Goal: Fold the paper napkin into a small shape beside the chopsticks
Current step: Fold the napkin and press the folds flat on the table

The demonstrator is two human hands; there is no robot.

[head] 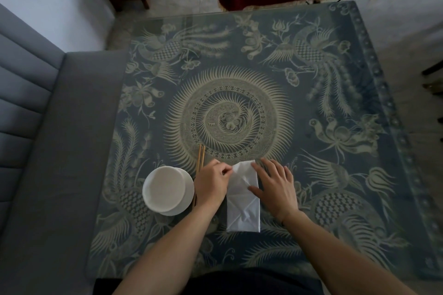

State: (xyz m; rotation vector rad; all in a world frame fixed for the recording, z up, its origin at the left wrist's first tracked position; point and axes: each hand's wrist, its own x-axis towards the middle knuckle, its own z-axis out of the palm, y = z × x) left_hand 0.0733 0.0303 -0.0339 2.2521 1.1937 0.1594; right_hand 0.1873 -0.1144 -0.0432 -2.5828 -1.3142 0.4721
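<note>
The white paper napkin point(243, 208), folded into a narrow upright strip with diagonal creases, lies on the patterned desk point(311, 127); its upper part is partly covered by both hands. The left hand point(211, 183) has its fingertips pinched together on the napkin's upper left edge, and it hides the near half of the chopsticks point(201, 159), while the right hand point(275, 185) rests flat with fingers spread on the napkin's right side. Left of the chopsticks stands a white bowl point(165, 189) on a plate whose rim alone shows.
</note>
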